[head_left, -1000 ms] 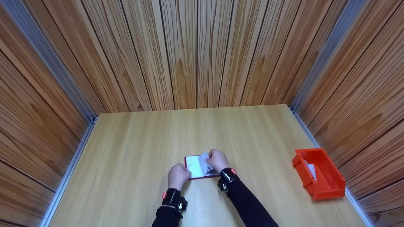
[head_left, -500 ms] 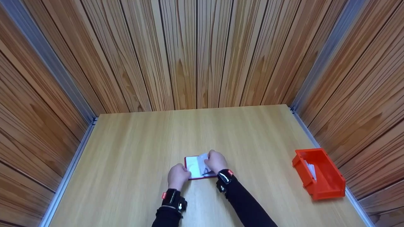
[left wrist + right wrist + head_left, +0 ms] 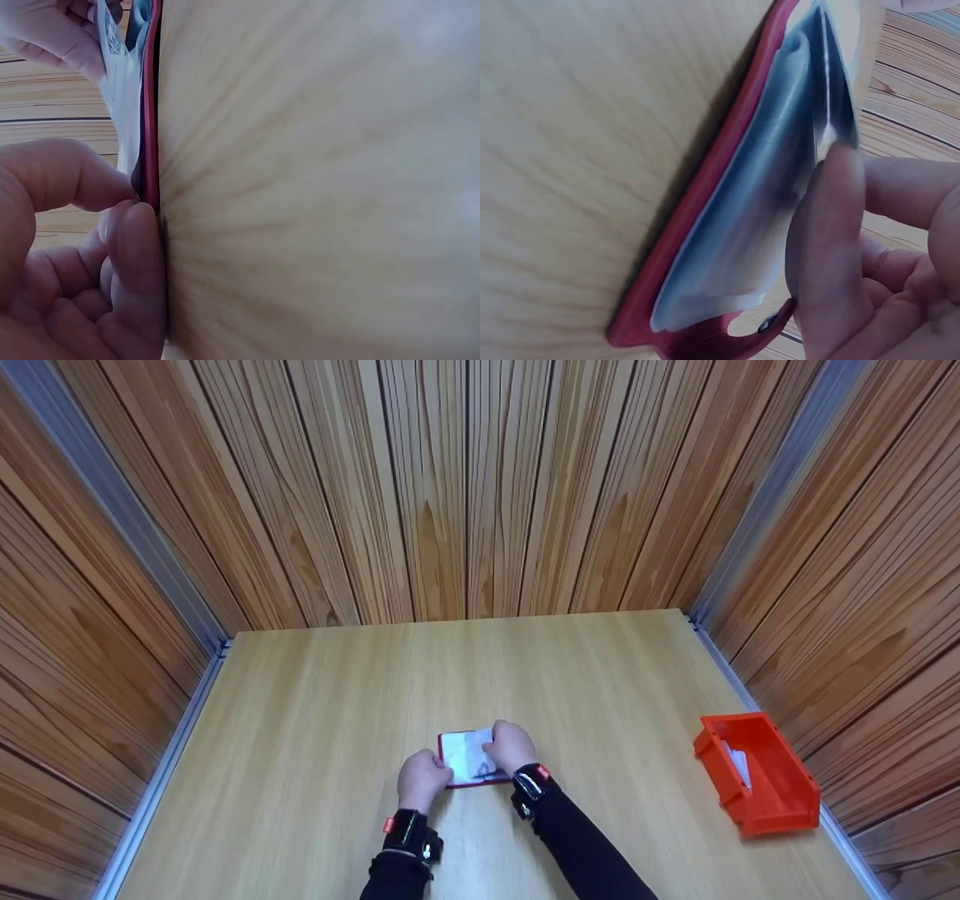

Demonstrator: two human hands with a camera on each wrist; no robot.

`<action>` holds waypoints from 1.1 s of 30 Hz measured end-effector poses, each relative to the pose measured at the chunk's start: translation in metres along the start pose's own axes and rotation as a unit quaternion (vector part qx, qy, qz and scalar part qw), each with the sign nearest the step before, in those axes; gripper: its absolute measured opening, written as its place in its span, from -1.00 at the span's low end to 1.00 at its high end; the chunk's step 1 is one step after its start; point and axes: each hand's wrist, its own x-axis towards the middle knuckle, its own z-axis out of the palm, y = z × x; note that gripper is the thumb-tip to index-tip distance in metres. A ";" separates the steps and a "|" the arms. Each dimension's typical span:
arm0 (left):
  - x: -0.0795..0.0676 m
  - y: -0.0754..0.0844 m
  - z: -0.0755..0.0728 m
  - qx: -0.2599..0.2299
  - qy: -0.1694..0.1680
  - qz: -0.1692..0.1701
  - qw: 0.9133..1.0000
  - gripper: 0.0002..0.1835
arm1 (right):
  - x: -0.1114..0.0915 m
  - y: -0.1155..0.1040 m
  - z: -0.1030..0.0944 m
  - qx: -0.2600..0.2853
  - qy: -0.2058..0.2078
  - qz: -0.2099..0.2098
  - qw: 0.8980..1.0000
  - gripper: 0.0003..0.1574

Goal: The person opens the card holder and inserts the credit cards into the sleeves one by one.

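On the table lies an opened card holder (image 3: 453, 748) with a red cover (image 3: 697, 191) and clear plastic sleeves (image 3: 742, 217). My left hand (image 3: 422, 781) pinches its near left edge between thumb and finger, as the left wrist view also shows. At the other side, my right hand (image 3: 513, 747) pinches a lifted sleeve (image 3: 478, 751) with pale printed content, tilted up off the pages beneath. A red strap with a metal snap (image 3: 767, 322) curls from the cover below my right fingers. The fingers partly hide the holder's right half.
An orange bin (image 3: 784, 817) stands at the table's right edge, with a white piece (image 3: 739, 765) inside that looks like paper or card. Wood-panelled walls (image 3: 465, 495) enclose the table (image 3: 322, 697) at the back and both sides.
My right hand has shifted slightly left and toward me, turning the lifted sleeve further over the left half. The left hand stays nearly in place on the edge.
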 end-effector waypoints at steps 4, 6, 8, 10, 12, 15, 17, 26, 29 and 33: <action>0.000 -0.001 0.000 0.001 0.007 0.005 1.000 -0.90 | 0.000 -0.002 0.002 -0.014 0.000 -0.002 1.000 -0.76; 0.000 0.000 0.000 0.001 0.011 0.006 1.000 -0.90 | 0.000 -0.003 0.003 -0.022 0.001 0.000 1.000 -0.78; 0.000 0.000 0.001 0.002 0.011 0.006 1.000 -0.89 | -0.001 -0.005 0.003 -0.029 0.000 0.004 1.000 -0.81; 0.001 -0.001 0.002 0.000 0.010 0.004 1.000 -0.88 | -0.001 -0.007 0.004 -0.035 -0.001 0.004 0.999 -0.82; 0.001 -0.001 0.002 -0.001 0.009 0.003 1.000 -0.89 | -0.002 -0.008 0.004 -0.039 0.000 0.000 0.999 -0.83; 0.001 -0.001 0.002 -0.002 0.011 0.004 1.000 -0.90 | -0.002 -0.010 0.006 -0.037 -0.001 -0.005 0.999 -0.84; 0.001 -0.002 0.001 -0.003 0.014 0.006 1.000 -0.91 | -0.002 -0.010 0.007 -0.028 -0.003 -0.006 1.000 -0.86; -0.001 0.001 0.000 -0.015 0.013 -0.002 1.000 -0.90 | -0.003 -0.015 0.010 -0.006 -0.009 -0.022 1.000 -0.89; -0.001 0.000 0.000 -0.016 0.014 -0.004 1.000 -0.90 | -0.003 -0.016 0.010 0.001 -0.017 -0.022 1.000 -0.90; 0.000 -0.001 0.000 -0.015 0.013 -0.001 1.000 -0.90 | -0.003 -0.018 0.011 -0.003 -0.019 -0.025 0.999 -0.89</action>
